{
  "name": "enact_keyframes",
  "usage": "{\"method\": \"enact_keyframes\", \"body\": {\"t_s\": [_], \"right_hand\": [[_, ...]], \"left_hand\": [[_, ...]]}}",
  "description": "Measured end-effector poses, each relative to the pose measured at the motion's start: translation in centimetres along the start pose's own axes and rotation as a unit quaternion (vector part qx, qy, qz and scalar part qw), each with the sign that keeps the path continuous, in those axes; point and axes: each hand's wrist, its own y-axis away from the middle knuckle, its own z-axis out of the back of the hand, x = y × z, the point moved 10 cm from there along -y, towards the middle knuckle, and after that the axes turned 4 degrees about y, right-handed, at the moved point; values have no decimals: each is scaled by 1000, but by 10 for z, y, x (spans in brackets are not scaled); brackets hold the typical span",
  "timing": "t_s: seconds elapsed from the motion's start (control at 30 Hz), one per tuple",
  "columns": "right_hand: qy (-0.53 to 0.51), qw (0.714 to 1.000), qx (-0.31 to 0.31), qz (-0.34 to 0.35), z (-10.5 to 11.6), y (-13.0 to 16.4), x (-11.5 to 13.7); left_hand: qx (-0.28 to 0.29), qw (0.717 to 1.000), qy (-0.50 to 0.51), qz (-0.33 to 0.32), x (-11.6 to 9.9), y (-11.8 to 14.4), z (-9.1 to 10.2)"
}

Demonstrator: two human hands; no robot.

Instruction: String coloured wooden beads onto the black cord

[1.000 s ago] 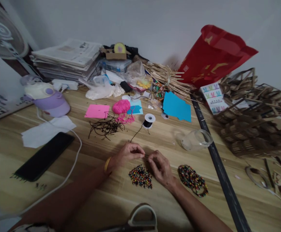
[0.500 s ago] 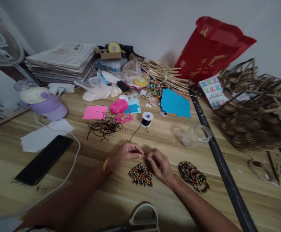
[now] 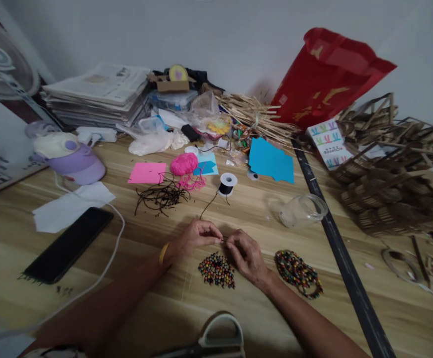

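My left hand (image 3: 197, 233), a yellow band on its wrist, pinches what looks like a tiny reddish bead at its fingertips. Opposite it, almost touching, my right hand (image 3: 246, 253) has thumb and fingers pinched on a short dark cord end. A black cord (image 3: 209, 205) runs from a white spool (image 3: 228, 183) down behind my left hand. Just below the hands lies a pile of small multicoloured wooden beads (image 3: 216, 271). Strung bead loops (image 3: 299, 273) rest beside my right wrist. The fingers partly hide the bead and cord.
Scissors (image 3: 221, 333) lie at the near edge, a black phone (image 3: 69, 244) and white cable at left. Cut black cords (image 3: 160, 194), pink yarn (image 3: 184, 163) and blue paper (image 3: 271, 160) lie beyond. A glass jar (image 3: 302, 211) lies right, near woven baskets (image 3: 380, 194).
Both hands keep nearly the same pinched pose, fingertips together. The view has shifted very slightly; nothing else has visibly moved.
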Motion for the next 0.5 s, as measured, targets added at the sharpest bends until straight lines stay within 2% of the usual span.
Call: {"method": "enact_keyframes", "body": {"t_s": [0.5], "right_hand": [[8,1000,6,-11,-2,1,-3]], "left_hand": [[4,1000,5,7,-2,1,-3]]}}
